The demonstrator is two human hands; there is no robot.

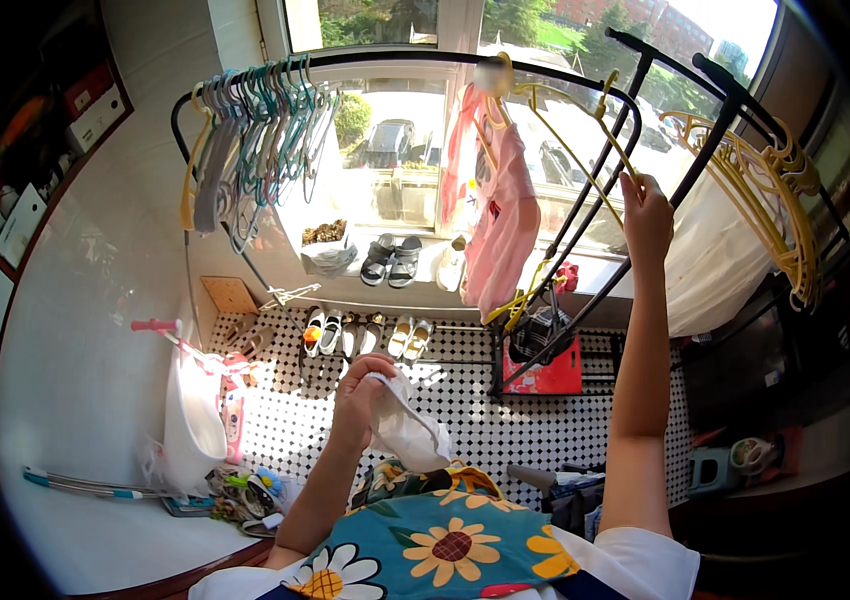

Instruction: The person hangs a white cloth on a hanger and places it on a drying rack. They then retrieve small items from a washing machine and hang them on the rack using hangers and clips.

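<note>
Head view: left hand (355, 398) pinches white cloth (410, 432), short of the rack; right hand (649, 212) grips yellow hanger (601, 113) near right end of rack rail (395, 58). Sideways tug could knock pink dress (505, 225); loose pinch could drop cloth.

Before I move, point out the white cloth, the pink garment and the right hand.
White cloth (411, 432): head view, middle of its hanging part.
Pink garment (503, 220): head view, middle of its fabric.
Right hand (649, 210): head view, middle of the hand.
</note>
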